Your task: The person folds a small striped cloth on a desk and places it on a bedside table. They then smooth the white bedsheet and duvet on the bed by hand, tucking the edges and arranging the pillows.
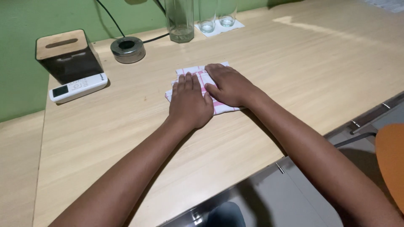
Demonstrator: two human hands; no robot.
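Observation:
A small folded white cloth with a pink check pattern (201, 72) lies on the light wooden table (294, 71). My left hand (189, 101) rests flat on the cloth's near left part, fingers together and stretched out. Beside it my right hand (229, 86) lies flat on the cloth's right part, fingers pointing left. Both palms press down on the cloth and hide most of it. Neither hand grips anything.
At the back left stand a dark tissue box with a wooden lid (67, 54), a white remote control (78, 87) and a round metal dish (128, 49) with a black cable. A tall glass jug (180, 20) and two glasses (218, 17) stand at the back. The table's front edge (261, 168) is near.

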